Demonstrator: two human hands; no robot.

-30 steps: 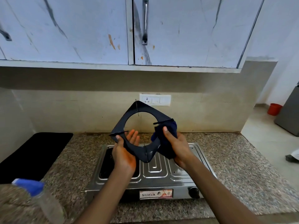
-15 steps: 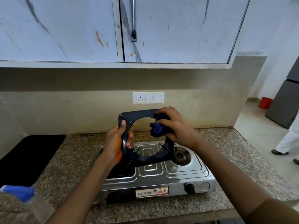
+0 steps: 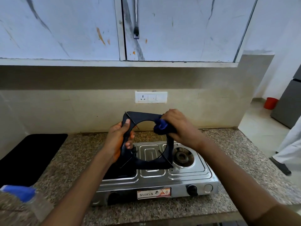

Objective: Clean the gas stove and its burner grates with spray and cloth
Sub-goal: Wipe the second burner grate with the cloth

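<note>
While a spray bottle (image 3: pixel 24 195) stands at the tabletop's (image 3: pixel 73 154) left edge, the left hand (image 3: pixel 118 141) wraps its grip around a black burner grate (image 3: pixel 141 117), raised upright above the steel gas stove (image 3: pixel 162 178). Further right, the right hand (image 3: pixel 180 126) pinches a blue cloth (image 3: pixel 160 127) against the grate's upper right corner.

One stove (image 3: pixel 162 180), one grate (image 3: pixel 143 117), one cloth (image 3: pixel 160 128), one spray bottle (image 3: pixel 24 198), two hands: left (image 3: pixel 116 142), right (image 3: pixel 179 126).

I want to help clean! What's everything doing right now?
Burner grate: lifted off the stove, upright.
Left hand: grips the grate's left edge.
Right hand: presses the blue cloth on the grate.
Gas stove: right burner bare.
Spray bottle: untouched, on the counter.
</note>
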